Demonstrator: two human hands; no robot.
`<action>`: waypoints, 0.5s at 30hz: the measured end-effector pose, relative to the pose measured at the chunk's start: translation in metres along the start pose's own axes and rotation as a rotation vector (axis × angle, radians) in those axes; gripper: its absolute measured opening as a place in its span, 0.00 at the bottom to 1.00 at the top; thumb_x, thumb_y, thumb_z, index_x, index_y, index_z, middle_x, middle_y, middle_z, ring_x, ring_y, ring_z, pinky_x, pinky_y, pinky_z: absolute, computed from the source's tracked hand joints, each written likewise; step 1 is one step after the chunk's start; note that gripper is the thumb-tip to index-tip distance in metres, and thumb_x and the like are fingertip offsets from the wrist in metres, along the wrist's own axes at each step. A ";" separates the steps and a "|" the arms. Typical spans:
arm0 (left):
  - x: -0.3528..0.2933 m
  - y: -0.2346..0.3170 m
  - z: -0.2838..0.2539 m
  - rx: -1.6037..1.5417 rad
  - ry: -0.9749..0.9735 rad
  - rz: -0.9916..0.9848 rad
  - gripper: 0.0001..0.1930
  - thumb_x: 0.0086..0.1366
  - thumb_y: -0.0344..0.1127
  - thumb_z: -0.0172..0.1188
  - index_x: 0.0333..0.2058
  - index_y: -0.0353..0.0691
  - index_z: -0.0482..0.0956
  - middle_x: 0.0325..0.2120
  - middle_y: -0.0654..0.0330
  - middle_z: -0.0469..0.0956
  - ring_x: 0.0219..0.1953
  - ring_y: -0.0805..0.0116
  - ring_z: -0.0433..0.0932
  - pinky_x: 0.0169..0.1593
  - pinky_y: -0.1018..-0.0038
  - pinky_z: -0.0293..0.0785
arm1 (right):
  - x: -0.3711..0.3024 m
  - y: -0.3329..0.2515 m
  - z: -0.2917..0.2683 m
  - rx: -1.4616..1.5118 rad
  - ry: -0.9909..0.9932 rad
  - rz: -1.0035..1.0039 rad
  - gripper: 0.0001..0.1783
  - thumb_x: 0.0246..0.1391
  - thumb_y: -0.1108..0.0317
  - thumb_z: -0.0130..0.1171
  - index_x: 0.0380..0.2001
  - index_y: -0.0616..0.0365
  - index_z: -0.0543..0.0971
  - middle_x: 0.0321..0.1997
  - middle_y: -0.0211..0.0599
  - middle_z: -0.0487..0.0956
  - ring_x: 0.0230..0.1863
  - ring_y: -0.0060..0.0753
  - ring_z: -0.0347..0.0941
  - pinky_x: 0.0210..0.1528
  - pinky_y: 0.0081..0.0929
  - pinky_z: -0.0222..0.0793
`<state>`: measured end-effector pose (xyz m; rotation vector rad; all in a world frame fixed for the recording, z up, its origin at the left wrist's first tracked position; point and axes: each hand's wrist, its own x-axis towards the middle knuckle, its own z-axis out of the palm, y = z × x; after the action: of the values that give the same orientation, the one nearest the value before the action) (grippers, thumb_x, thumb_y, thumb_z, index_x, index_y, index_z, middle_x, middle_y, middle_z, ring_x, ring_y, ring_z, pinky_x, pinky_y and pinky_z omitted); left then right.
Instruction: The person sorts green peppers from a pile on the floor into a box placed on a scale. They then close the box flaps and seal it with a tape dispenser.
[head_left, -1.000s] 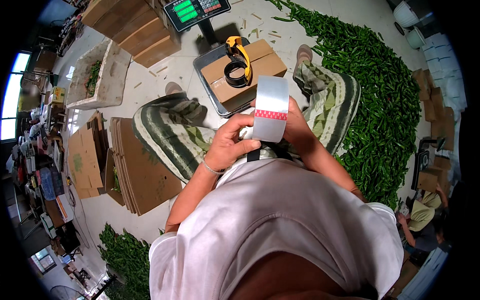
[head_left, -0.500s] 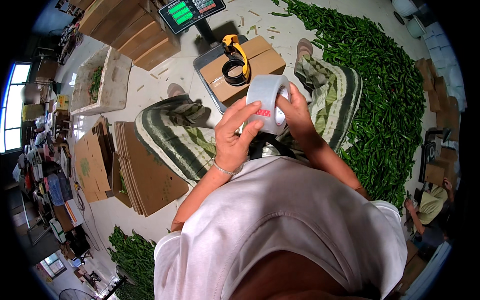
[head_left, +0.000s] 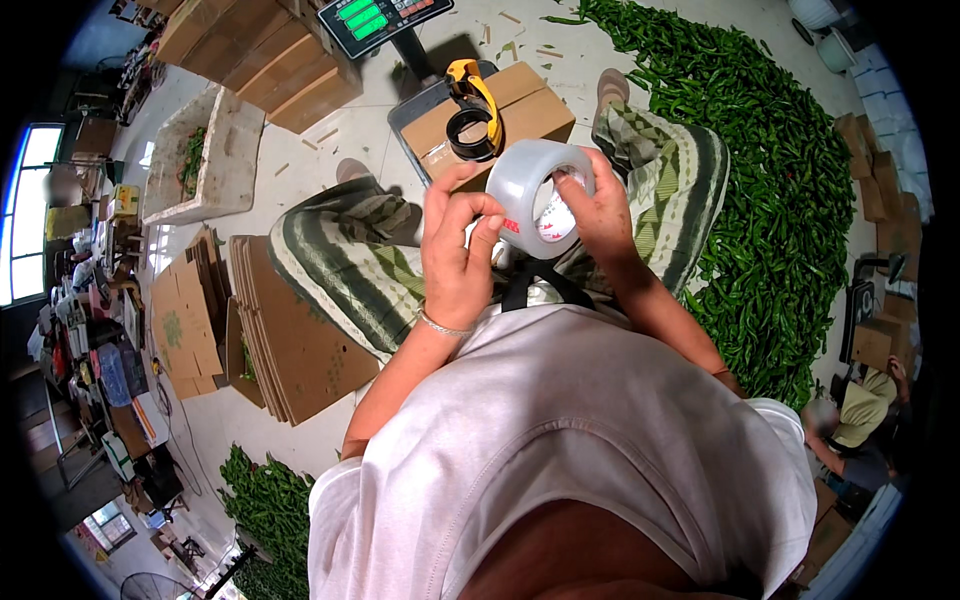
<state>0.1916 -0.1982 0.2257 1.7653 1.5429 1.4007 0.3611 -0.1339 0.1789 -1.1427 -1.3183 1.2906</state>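
A wide roll of clear packing tape (head_left: 515, 185) is held up in front of my lap, tilted so its open core faces right. My right hand (head_left: 607, 215) grips it, thumb inside the core and fingers behind the far side. At the roll's left edge, my left hand (head_left: 458, 240) has its thumb and index finger closed together beside a small red mark. Whether a tape end lies between them is too fine to see. Just beyond the roll, a yellow tape dispenser (head_left: 484, 92) with a black ring lies on a closed cardboard box (head_left: 540, 105).
The box sits on a platform scale (head_left: 405, 115) with a lit display. Green chili peppers (head_left: 770, 200) cover the floor on the right. On the left are flattened cartons (head_left: 300, 330), a foam box (head_left: 230, 165) and stacked boxes (head_left: 290, 75). Another person (head_left: 865, 410) is at far right.
The tape roll has turned so more of its core faces me. My left hand has drawn slightly left, off the roll's face to its edge, its fingers curling in.
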 end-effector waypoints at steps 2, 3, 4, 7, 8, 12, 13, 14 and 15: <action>-0.001 -0.006 0.001 0.095 0.007 0.113 0.05 0.63 0.31 0.55 0.32 0.36 0.72 0.47 0.49 0.68 0.54 0.51 0.66 0.52 0.65 0.65 | 0.000 0.001 0.000 0.018 -0.009 -0.008 0.14 0.55 0.71 0.53 0.44 0.64 0.72 0.36 0.34 0.78 0.38 0.20 0.71 0.43 0.21 0.67; -0.001 -0.008 0.001 0.143 0.010 0.170 0.06 0.64 0.32 0.54 0.33 0.36 0.71 0.48 0.49 0.66 0.58 0.49 0.63 0.54 0.64 0.64 | 0.000 0.001 0.001 0.027 -0.014 -0.013 0.14 0.55 0.71 0.53 0.44 0.63 0.72 0.36 0.34 0.78 0.38 0.20 0.72 0.42 0.21 0.67; -0.001 -0.007 0.001 0.164 0.017 0.192 0.05 0.64 0.32 0.53 0.31 0.36 0.70 0.45 0.50 0.67 0.57 0.45 0.64 0.54 0.62 0.65 | -0.001 -0.001 0.002 0.029 -0.021 -0.010 0.14 0.55 0.71 0.53 0.44 0.64 0.72 0.36 0.34 0.78 0.38 0.21 0.71 0.42 0.21 0.67; 0.002 -0.011 0.000 0.100 -0.040 0.213 0.06 0.63 0.32 0.54 0.31 0.36 0.70 0.45 0.50 0.67 0.54 0.46 0.67 0.53 0.63 0.66 | -0.003 -0.003 0.001 0.028 -0.027 0.007 0.14 0.55 0.70 0.53 0.44 0.64 0.72 0.36 0.34 0.78 0.38 0.21 0.71 0.43 0.21 0.67; 0.001 -0.012 -0.001 0.031 -0.060 0.188 0.06 0.62 0.33 0.55 0.32 0.36 0.71 0.45 0.50 0.68 0.53 0.47 0.68 0.52 0.63 0.66 | -0.003 -0.003 0.002 0.030 -0.027 0.014 0.14 0.55 0.70 0.53 0.44 0.64 0.72 0.36 0.35 0.78 0.38 0.21 0.71 0.43 0.21 0.67; 0.002 -0.006 -0.004 -0.048 -0.091 0.173 0.13 0.57 0.35 0.62 0.38 0.36 0.73 0.43 0.50 0.70 0.49 0.52 0.71 0.50 0.65 0.68 | -0.002 0.003 0.002 0.073 0.000 0.018 0.14 0.55 0.71 0.53 0.44 0.65 0.72 0.37 0.35 0.78 0.39 0.22 0.71 0.43 0.22 0.67; 0.002 -0.003 -0.003 -0.018 -0.086 0.190 0.15 0.56 0.35 0.64 0.40 0.36 0.73 0.42 0.51 0.70 0.48 0.53 0.71 0.50 0.66 0.68 | -0.001 0.003 0.001 0.075 0.015 0.025 0.14 0.55 0.71 0.53 0.44 0.65 0.72 0.37 0.36 0.78 0.39 0.22 0.71 0.43 0.22 0.67; -0.001 -0.003 0.000 -0.014 -0.051 0.178 0.19 0.52 0.36 0.66 0.42 0.36 0.74 0.39 0.52 0.72 0.47 0.53 0.71 0.49 0.65 0.68 | 0.000 0.001 0.001 0.081 0.025 0.029 0.14 0.55 0.71 0.53 0.44 0.65 0.71 0.37 0.36 0.78 0.39 0.22 0.71 0.43 0.22 0.67; -0.001 -0.004 0.000 0.013 -0.043 0.199 0.18 0.52 0.36 0.66 0.41 0.36 0.75 0.39 0.52 0.72 0.47 0.53 0.72 0.49 0.65 0.68 | 0.001 -0.001 0.002 0.087 0.035 0.034 0.14 0.55 0.71 0.53 0.44 0.65 0.71 0.37 0.36 0.78 0.39 0.22 0.71 0.43 0.23 0.67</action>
<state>0.1900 -0.1984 0.2221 1.9894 1.3883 1.4352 0.3593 -0.1331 0.1794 -1.1269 -1.2102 1.3337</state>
